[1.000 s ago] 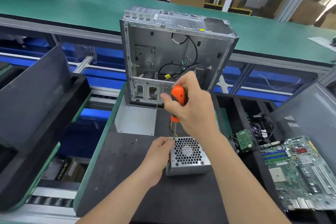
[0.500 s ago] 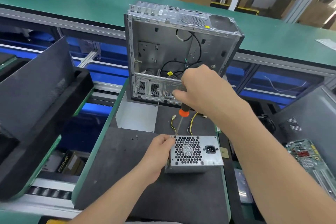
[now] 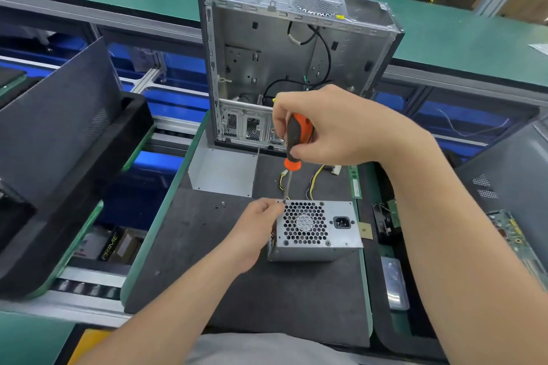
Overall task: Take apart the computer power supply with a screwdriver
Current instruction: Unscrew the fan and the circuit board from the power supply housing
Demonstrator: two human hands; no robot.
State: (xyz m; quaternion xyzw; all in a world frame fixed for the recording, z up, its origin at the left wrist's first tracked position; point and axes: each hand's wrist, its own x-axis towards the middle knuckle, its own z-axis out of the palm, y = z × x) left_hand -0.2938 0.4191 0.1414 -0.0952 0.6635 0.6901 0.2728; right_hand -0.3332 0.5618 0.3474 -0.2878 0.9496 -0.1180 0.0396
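Note:
A grey metal power supply point(image 3: 341, 241) lies on the black mat point(image 3: 225, 284), its honeycomb fan grille and power socket facing up. My right hand point(image 3: 335, 124) grips the orange and black handle of a screwdriver point(image 3: 298, 136), held nearly upright. Its tip sits at the far left corner of the grille. My left hand point(image 3: 256, 224) holds the left side of the power supply, with fingertips pinched close to the screwdriver tip. Yellow and black wires point(image 3: 314, 181) run out behind the unit.
An open, gutted computer case point(image 3: 255, 50) stands upright behind the mat. Two loose screws point(image 3: 220, 205) lie left of the power supply. Black side panels point(image 3: 59, 139) lean at the left. A circuit board point(image 3: 516, 234) and small parts lie at the right.
My right hand has turned on the screwdriver, so more of the orange handle shows. The view has shifted left and tilted down slightly. The power supply and my left hand stay in place.

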